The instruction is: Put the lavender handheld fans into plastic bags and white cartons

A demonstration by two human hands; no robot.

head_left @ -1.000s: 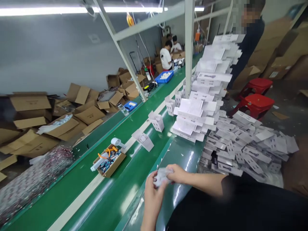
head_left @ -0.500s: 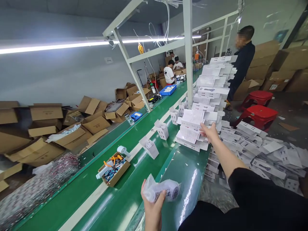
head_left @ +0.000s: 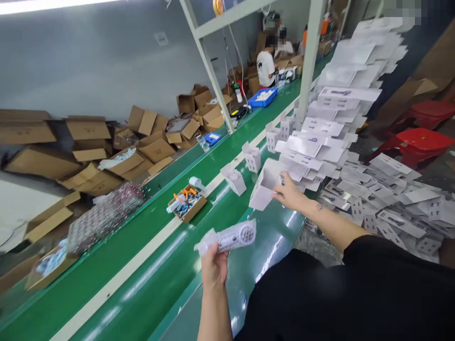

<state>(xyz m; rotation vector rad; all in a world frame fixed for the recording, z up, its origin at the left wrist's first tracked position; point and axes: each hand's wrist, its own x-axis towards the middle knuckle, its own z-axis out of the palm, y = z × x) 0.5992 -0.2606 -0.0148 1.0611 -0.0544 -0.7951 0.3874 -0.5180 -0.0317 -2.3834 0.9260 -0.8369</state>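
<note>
My left hand [head_left: 214, 266] is closed around one end of a clear plastic bag [head_left: 227, 237] with a white device inside, held above the green bench. My right hand [head_left: 290, 195] grips a white carton [head_left: 265, 185] whose open side faces the camera, pulled away from the foot of a tall leaning stack of flat white cartons [head_left: 332, 118]. Several opened white cartons [head_left: 233, 179] stand in a row along the green conveyor belt [head_left: 142, 246].
Flat white cartons [head_left: 391, 199] lie heaped at the right, with red stools [head_left: 415, 142] behind them. A small cardboard box of tools [head_left: 186, 202] rides on the belt. Brown cartons [head_left: 106, 151] are piled at the left. Other people sit at the far end by a blue tray [head_left: 263, 96].
My right hand left the bag, reached to the stack and came back holding a white carton. My left hand kept the bag and raised it. The view shifted left and down.
</note>
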